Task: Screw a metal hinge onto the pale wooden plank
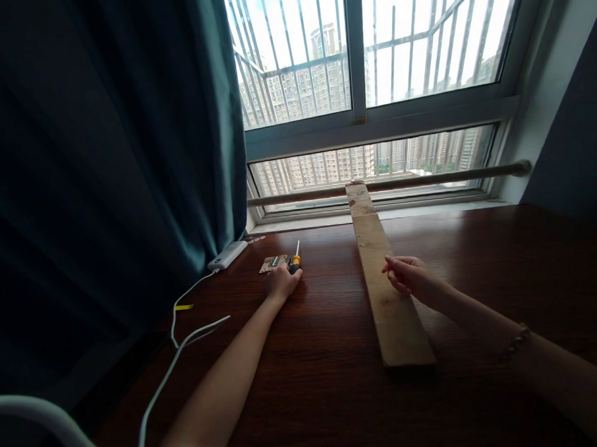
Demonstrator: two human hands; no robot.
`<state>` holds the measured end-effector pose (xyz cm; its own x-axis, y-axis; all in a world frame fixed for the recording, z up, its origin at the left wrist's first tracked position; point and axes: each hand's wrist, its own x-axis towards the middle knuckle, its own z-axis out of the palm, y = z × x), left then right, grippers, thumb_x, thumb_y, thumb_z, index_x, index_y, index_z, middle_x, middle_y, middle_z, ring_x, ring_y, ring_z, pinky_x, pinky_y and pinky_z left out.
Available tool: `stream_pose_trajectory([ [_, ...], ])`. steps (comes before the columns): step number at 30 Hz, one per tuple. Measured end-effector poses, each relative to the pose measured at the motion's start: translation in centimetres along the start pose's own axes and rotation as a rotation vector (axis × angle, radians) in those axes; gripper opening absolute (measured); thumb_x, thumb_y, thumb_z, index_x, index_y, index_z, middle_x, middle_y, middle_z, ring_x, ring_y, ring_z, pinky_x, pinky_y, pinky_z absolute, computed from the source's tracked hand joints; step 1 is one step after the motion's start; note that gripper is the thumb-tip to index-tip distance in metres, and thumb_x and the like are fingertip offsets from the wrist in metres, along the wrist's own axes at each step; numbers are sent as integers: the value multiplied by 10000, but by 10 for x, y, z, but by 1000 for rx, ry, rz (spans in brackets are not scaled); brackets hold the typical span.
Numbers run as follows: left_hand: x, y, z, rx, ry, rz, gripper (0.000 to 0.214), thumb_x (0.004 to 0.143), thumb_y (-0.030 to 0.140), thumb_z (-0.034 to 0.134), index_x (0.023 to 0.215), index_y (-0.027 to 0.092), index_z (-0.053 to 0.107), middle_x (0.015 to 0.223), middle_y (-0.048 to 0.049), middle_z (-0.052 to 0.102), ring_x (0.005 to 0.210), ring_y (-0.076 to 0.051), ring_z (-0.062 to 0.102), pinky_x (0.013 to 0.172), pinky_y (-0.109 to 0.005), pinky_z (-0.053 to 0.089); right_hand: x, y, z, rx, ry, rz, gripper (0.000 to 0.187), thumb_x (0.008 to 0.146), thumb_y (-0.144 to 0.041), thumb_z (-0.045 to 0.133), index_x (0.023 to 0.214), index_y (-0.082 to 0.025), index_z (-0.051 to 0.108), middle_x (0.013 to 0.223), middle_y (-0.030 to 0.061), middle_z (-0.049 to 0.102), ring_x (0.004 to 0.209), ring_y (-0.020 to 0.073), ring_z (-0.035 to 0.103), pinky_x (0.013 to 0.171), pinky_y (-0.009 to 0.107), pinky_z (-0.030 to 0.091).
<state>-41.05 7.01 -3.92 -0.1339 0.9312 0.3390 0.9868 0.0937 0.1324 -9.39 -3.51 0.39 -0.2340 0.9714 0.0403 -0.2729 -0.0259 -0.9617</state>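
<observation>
A wooden board [372, 246] lies lengthwise on the dark brown table, its far end reaching the rail by the window. My left hand [281, 282] is closed at the black end of a screwdriver [296, 259] with a yellow and black handle, whose metal shaft points away from me. Just beside those fingers lies a small tan card or packet [270, 264], partly hidden, with dark small parts on it. Over the board's right edge, my right hand [405, 276] has its thumb and fingertips pressed together; anything between them is too small to make out.
A white power strip [227, 255] sits by the blue curtain [195, 155] at the left, with a white cable [161, 384] running toward me. Near it is a yellow strip [184, 307]. A horizontal rail [446, 177] crosses before the barred window.
</observation>
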Motion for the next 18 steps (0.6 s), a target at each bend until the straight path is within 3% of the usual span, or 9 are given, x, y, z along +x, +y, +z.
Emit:
stream_pose_trajectory([
  [18,5,-1,-1,-4,-98,-76,448,714,582,403,892,223,603,927,-123,643,858,-297,599,686,-382,451,0,-1,-1,-10,-1,-8,387,681,-510,632,698,-127,580,458,-38,468,330,35,347,309,174,167],
])
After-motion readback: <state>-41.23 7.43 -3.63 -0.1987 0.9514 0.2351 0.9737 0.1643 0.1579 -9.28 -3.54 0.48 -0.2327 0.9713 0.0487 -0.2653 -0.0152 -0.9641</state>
